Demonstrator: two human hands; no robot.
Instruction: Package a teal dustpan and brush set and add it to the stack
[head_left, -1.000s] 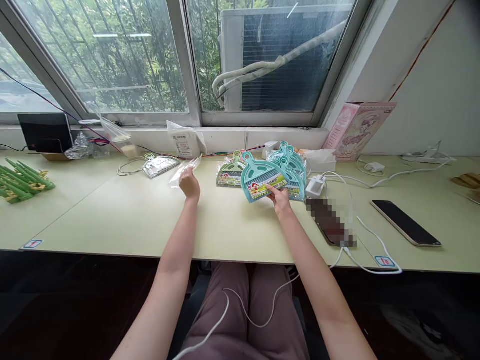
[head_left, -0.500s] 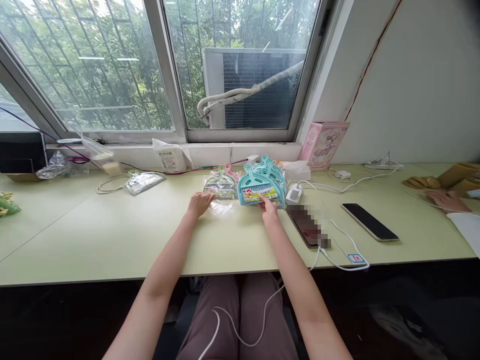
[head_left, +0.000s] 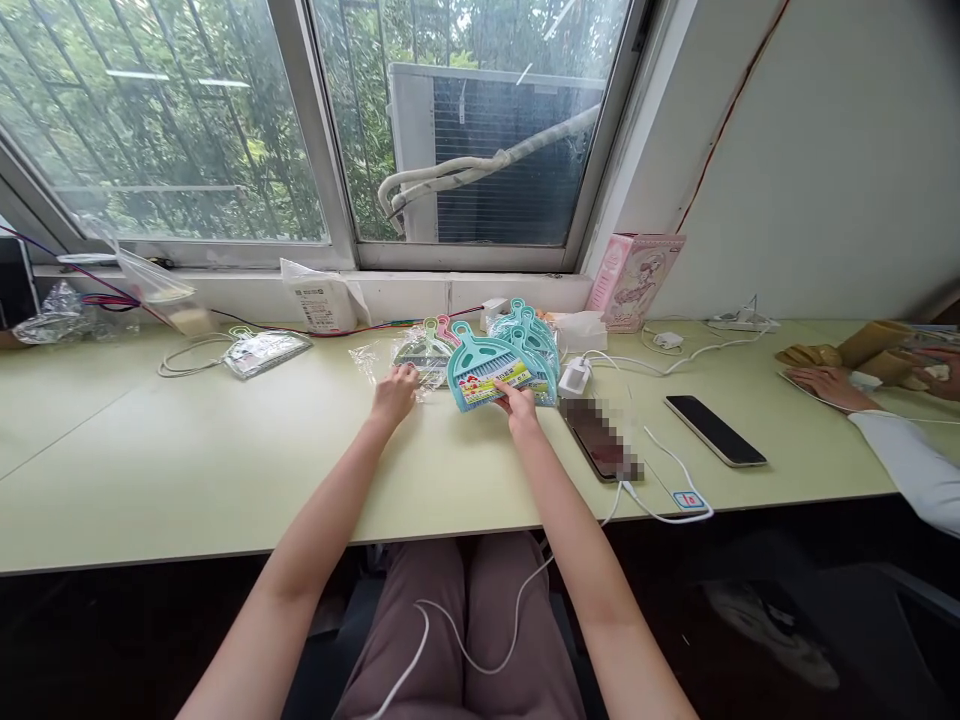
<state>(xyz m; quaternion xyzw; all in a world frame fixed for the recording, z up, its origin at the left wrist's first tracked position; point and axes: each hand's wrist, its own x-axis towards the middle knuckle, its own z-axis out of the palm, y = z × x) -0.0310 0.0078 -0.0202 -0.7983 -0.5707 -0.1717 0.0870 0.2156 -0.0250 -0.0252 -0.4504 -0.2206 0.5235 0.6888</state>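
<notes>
My right hand pinches the lower edge of a teal mini dustpan-and-brush set with a bright label, tilted up off the pale green table. More teal sets lie stacked just behind it. My left hand rests with fingers curled on a clear plastic bag that lies flat on the table, touching a bagged green set beside it.
Two phones and white charger cables lie to the right. Another person's hands work at the far right. A pink box, packets and wires line the window sill.
The view has swung right. My left hand lowered the clear bag from the air onto the table beside the green set. My right hand kept hold of the teal set.
</notes>
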